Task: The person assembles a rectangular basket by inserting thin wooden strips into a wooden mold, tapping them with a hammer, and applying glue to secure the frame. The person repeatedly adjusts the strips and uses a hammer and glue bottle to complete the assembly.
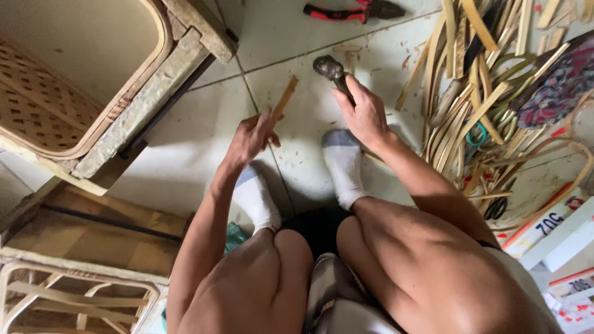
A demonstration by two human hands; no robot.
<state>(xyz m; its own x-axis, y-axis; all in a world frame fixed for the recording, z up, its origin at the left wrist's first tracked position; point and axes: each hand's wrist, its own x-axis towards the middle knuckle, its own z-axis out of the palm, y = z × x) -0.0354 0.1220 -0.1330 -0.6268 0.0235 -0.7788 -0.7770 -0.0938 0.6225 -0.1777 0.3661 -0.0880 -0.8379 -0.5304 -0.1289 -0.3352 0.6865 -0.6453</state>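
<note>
Here a strip (pixel 284 99) is pinched upright over the floor (pixel 185 142) by the left hand (pixel 250 139), its fingers pressed together, while a hammer (pixel 333 71) is gripped by the right hand (pixel 365 114), fingers wrapped round the handle, head near the strip's tip, seemingly for striking.

bare tiled floor (pixel 185 142) ahead; strip pile (pixel 482 93) right, woven frame (pixel 80 80) left

At frame centre your left hand (pixel 250 137) holds a short strip (pixel 284 99); just right of it your right hand (pixel 365 114) grips a hammer (pixel 333 71). Below them are your socked feet (pixel 297 179). A woven frame (pixel 80 80) fills the upper left, pliers (pixel 352 10) lie at the top, and a strip pile (pixel 482 93) sits right.
</note>
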